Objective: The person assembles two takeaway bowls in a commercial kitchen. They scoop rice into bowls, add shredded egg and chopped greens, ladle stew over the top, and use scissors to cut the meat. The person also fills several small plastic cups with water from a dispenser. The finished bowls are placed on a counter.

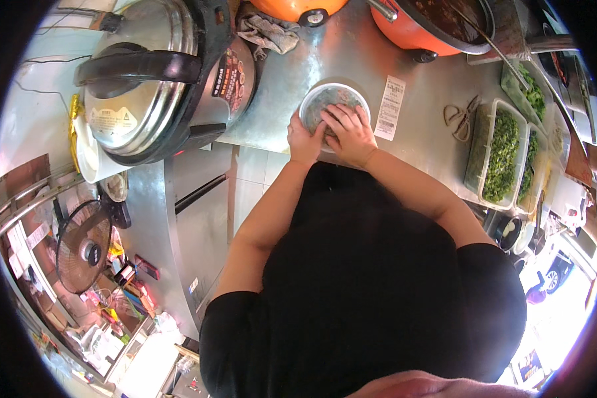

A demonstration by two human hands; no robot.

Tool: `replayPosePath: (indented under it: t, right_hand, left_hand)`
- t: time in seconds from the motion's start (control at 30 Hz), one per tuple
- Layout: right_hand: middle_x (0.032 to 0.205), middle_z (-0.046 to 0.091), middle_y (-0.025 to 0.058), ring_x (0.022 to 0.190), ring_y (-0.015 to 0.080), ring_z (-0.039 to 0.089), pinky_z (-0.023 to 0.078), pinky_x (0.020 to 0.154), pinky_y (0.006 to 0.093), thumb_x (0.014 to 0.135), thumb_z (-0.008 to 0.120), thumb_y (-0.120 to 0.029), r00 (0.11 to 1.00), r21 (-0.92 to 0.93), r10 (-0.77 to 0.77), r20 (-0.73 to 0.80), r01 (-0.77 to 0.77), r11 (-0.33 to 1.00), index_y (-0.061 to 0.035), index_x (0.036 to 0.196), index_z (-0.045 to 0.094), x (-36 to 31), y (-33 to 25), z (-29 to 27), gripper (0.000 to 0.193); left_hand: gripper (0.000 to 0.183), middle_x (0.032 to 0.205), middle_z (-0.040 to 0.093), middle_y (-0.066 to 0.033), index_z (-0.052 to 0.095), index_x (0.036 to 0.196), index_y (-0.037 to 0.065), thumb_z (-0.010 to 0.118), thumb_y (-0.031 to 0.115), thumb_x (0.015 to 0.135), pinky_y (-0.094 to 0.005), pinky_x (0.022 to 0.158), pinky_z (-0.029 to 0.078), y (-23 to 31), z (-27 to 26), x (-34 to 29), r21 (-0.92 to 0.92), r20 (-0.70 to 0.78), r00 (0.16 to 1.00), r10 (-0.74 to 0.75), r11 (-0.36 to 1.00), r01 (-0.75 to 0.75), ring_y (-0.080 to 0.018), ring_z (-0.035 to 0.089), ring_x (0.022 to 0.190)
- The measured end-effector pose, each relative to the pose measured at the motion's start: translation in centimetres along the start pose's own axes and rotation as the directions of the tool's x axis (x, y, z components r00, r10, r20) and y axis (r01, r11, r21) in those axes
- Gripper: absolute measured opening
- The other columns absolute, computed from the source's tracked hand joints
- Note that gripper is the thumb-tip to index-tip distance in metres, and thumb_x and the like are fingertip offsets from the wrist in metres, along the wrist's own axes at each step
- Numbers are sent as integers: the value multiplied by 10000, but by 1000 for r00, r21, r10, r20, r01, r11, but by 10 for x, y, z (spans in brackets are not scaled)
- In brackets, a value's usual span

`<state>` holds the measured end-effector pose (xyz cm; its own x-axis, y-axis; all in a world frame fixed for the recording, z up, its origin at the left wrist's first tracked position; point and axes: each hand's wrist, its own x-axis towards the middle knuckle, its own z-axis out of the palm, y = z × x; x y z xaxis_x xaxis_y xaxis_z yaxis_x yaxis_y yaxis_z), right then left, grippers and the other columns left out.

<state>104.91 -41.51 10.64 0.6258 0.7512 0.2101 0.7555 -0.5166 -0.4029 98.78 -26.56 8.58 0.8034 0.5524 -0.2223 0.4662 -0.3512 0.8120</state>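
Observation:
A round takeaway bowl (316, 97) with a white rim and what looks like a clear, cloudy lid stands on the steel counter in front of me. My left hand (304, 138) curls around its near left side, thumb up by the lid. Flat across the top lies my right hand (351, 134), its fingers stretched out and slightly apart, pressing on the lid. What is inside the bowl cannot be made out. Just right of it, a printed paper slip (390, 106) lies on the counter. Farther right rests a pair of scissors (462, 119) with dark handles.
A large pressure cooker (146, 86) fills the left. Behind the bowl are a crumpled grey cloth (268, 32), an orange pot (292, 8) and an orange-red pot (404, 30) of dark liquid with a ladle. Tubs of chopped greens (501, 152) stand right; a fan (86, 249) is lower left.

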Motion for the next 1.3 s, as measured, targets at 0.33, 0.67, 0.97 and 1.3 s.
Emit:
replayPosePath:
  t: [0.33,0.67,0.97,1.3]
  right_hand:
    - [1422,469,160,1283,367,442,351,1069,492,811,727,-250,991,-50,131,-6,-132,990,-93,1373,523,-89,123,-17,618]
    - [1220,619,112,1077,234,556,451,943,365,991,537,-344,903,437,426,58,-407,802,-13,1266,605,-7,83,51,436]
    - [1268,573,143,1075,236,574,473,907,334,1002,506,-375,911,901,377,168,-297,316,27,1356,508,46,-233,157,536]
    - [1400,509,124,1188,371,488,406,1024,448,875,647,-222,739,491,-577,-348,667,560,-154,1252,636,18,-629,276,384]
  left_hand:
    - [646,1292,543,-185,397,1393,-4,723,98,845,-524,981,486,0,-13,-58,-883,451,873,-188,47,467,-351,583,1134]
    - [556,1293,566,-224,467,1354,-35,689,126,870,-509,1039,455,-70,-158,-247,-961,225,934,-278,-222,165,-363,579,1178]
    - [586,1268,593,-202,466,1351,-33,713,115,841,-484,1020,477,-192,-237,-483,-923,-238,771,-590,-110,-369,-338,595,1163]
    - [720,1403,486,-184,370,1432,3,718,143,817,-515,1081,398,-237,-270,-676,-558,-410,220,-885,52,-828,-366,481,1282]
